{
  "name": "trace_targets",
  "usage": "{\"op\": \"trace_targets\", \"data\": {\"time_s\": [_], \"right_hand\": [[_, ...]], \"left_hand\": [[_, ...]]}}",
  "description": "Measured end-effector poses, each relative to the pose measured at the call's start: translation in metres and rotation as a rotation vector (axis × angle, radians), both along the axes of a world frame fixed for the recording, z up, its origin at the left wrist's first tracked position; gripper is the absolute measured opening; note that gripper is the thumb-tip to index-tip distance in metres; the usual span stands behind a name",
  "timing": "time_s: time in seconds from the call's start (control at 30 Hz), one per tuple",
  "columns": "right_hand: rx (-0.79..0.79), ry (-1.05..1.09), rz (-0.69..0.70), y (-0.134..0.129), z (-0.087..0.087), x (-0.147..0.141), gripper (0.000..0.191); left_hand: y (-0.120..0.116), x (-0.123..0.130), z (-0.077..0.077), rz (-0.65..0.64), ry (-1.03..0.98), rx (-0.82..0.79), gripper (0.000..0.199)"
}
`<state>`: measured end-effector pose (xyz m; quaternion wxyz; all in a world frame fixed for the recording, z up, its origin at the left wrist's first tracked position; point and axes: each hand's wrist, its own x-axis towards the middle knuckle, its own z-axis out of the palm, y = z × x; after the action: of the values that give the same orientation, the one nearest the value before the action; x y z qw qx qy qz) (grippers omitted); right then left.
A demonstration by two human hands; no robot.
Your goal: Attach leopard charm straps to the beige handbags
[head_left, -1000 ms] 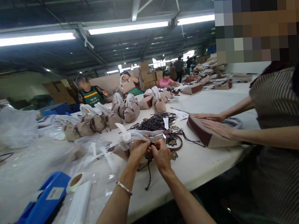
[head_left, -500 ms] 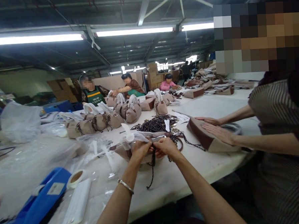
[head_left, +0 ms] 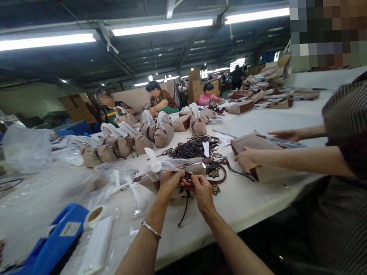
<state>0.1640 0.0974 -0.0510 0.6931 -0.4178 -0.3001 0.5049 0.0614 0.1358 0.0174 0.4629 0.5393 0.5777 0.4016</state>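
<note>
A beige handbag (head_left: 148, 183) with brown trim and a handle wrapped in white lies on the table in front of me. My left hand (head_left: 172, 182) is closed on the bag's upper edge, near its zip. Close beside it, my right hand (head_left: 202, 190) pinches a small dark ring or cord fitting at the bag's side; the fingers partly hide it. A black braided cord (head_left: 185, 211) hangs from the bag over the tabletop. Just behind the bag is a heap of black cords (head_left: 194, 148), with a brown strap loop (head_left: 225, 174) to its right.
A blue tape dispenser (head_left: 48, 251), a tape roll (head_left: 94, 216) and a white device (head_left: 97, 246) lie at left. Finished bags (head_left: 163, 134) stand behind. On the right, a person's hands handle another beige bag (head_left: 271, 170). More people sit across the table.
My right hand has turned more upright, its fingers now pinching the fitting. The hanging cord has shifted slightly. At right, the person's hands have moved apart and the bag there has turned.
</note>
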Motion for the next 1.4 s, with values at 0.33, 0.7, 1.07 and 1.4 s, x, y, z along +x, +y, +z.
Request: {"op": "trace_targets", "data": {"time_s": [0.33,0.7,1.07,1.4], "right_hand": [[-0.031,0.057,-0.075,-0.001,-0.005,-0.004,0.033],[-0.065,0.261,0.049,0.002,0.009,0.033,0.042],[-0.038,0.134,0.254,-0.036,0.018,0.042,0.04],[-0.103,-0.048,0.292,-0.031,0.011,0.047,0.038]], "left_hand": [[0.003,-0.002,-0.001,-0.023,0.149,-0.045,0.01],[-0.001,-0.004,0.011,-0.055,0.186,0.065,0.014],[-0.045,-0.006,-0.003,-0.135,0.106,0.168,0.018],[-0.06,-0.026,-0.003,-0.006,0.208,0.314,0.015]]}}
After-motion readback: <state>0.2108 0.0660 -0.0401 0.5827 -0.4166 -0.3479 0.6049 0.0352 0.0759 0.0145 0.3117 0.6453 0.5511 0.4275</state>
